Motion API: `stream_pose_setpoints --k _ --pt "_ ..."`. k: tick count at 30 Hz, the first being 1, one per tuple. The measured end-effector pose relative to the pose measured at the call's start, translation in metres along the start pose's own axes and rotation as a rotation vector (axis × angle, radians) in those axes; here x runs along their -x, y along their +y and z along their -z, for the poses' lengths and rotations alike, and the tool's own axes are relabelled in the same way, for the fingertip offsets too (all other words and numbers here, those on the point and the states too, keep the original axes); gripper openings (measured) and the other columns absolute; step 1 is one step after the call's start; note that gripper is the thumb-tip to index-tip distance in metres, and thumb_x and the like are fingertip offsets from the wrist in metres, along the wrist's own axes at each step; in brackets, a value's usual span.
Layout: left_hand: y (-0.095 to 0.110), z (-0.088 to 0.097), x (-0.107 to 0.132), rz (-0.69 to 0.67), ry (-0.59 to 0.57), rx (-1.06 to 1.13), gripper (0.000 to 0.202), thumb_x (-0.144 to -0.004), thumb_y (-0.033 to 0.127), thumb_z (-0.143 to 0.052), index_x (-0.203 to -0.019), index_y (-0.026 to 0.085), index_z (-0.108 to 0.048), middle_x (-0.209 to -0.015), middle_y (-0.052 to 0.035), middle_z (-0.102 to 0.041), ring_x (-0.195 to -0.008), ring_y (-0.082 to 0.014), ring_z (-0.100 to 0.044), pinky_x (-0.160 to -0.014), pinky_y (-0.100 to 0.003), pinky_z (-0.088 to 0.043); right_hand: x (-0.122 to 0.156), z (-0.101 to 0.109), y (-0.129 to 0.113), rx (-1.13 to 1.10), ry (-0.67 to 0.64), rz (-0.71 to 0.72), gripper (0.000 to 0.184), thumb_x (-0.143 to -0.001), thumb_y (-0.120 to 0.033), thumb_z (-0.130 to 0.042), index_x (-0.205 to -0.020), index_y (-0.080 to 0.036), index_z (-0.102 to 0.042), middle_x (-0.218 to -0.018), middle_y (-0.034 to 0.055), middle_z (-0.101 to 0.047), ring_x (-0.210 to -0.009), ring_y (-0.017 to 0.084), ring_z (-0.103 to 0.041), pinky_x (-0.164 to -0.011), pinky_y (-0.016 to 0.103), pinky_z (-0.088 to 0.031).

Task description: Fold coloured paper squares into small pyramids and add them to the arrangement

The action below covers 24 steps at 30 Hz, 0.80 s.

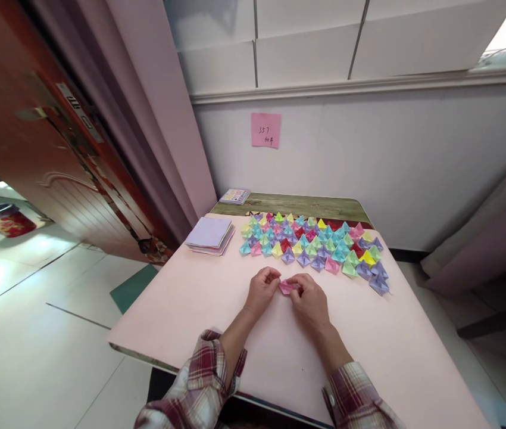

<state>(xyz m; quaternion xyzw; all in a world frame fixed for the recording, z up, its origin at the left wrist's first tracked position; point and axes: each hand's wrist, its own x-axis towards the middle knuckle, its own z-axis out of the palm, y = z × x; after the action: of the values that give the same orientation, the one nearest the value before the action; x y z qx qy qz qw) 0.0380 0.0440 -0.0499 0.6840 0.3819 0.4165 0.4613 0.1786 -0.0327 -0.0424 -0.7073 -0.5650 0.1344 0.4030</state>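
A small pink folded paper boat [286,288] is held between my two hands, just above the middle of the pink-covered table [177,310]. My left hand [262,291] pinches its left end with thumb and fingertips. At its right end, my right hand [310,298] closes thumb and fingers on the paper, covering part of it. Beyond my hands stand many folded paper boats [311,244] in purple, blue, green, yellow, red and pink, set in close rows. To the left of these lies a stack of square coloured paper [209,233] with a lilac sheet on top.
A small paper pack [235,196] lies at the table's far left corner. A pink note [266,130] is stuck on the wall behind. A curtain [159,107] and a wooden door [56,131] stand to the left, with a bin [5,220] on the floor.
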Motion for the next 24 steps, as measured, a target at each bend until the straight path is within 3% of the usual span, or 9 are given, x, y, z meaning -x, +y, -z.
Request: stream_pose_setpoints --k 6,9,12,16,24 --pt "-0.004 0.002 0.000 -0.050 -0.025 -0.050 0.017 -0.070 0.011 -0.055 -0.084 0.018 -0.063 -0.079 0.0004 -0.056 -0.066 -0.0113 -0.049 -0.064 -0.023 -0.042 0.003 -0.007 -0.008 0.192 0.016 -0.080 0.026 -0.078 -0.016 -0.052 -0.096 -0.026 -0.068 -0.100 0.0003 -0.066 -0.080 0.015 -0.061 -0.060 0.024 -0.036" --pt "-0.004 0.000 0.000 -0.090 -0.028 -0.071 0.020 -0.068 0.006 -0.052 -0.081 0.018 -0.062 -0.084 -0.0007 -0.056 -0.068 -0.0113 -0.050 -0.064 -0.023 -0.043 0.005 -0.012 -0.014 0.291 0.041 -0.107 0.013 -0.083 -0.026 -0.056 -0.089 -0.024 -0.067 -0.095 0.0011 -0.065 -0.071 0.014 -0.059 -0.054 0.025 -0.030" --pt "-0.002 -0.004 0.001 -0.146 -0.019 -0.134 0.021 -0.067 0.003 -0.048 -0.073 0.019 -0.061 -0.089 -0.0024 -0.057 -0.075 -0.0133 -0.054 -0.067 -0.025 -0.044 0.006 -0.016 -0.018 0.338 0.065 -0.092 0.014 -0.085 -0.034 -0.057 -0.082 -0.023 -0.065 -0.090 0.0017 -0.064 -0.067 0.014 -0.057 -0.052 0.025 -0.027" --pt "0.001 -0.009 0.002 -0.205 -0.018 -0.267 0.024 -0.070 0.002 -0.045 -0.072 0.019 -0.061 -0.087 -0.0037 -0.058 -0.084 -0.0166 -0.057 -0.075 -0.028 -0.046 0.004 -0.017 -0.018 0.350 0.063 -0.112 0.011 -0.085 -0.031 -0.057 -0.082 -0.023 -0.065 -0.090 0.0011 -0.063 -0.063 0.012 -0.055 -0.051 0.026 -0.024" --pt "0.006 -0.010 0.006 -0.261 0.010 -0.489 0.022 -0.076 0.003 -0.044 -0.077 0.020 -0.057 -0.081 -0.0038 -0.058 -0.079 -0.0182 -0.056 -0.073 -0.030 -0.045 0.003 -0.016 -0.017 0.316 0.039 -0.132 0.008 -0.083 -0.026 -0.057 -0.082 -0.024 -0.065 -0.090 0.0002 -0.062 -0.066 0.013 -0.054 -0.053 0.026 -0.024"
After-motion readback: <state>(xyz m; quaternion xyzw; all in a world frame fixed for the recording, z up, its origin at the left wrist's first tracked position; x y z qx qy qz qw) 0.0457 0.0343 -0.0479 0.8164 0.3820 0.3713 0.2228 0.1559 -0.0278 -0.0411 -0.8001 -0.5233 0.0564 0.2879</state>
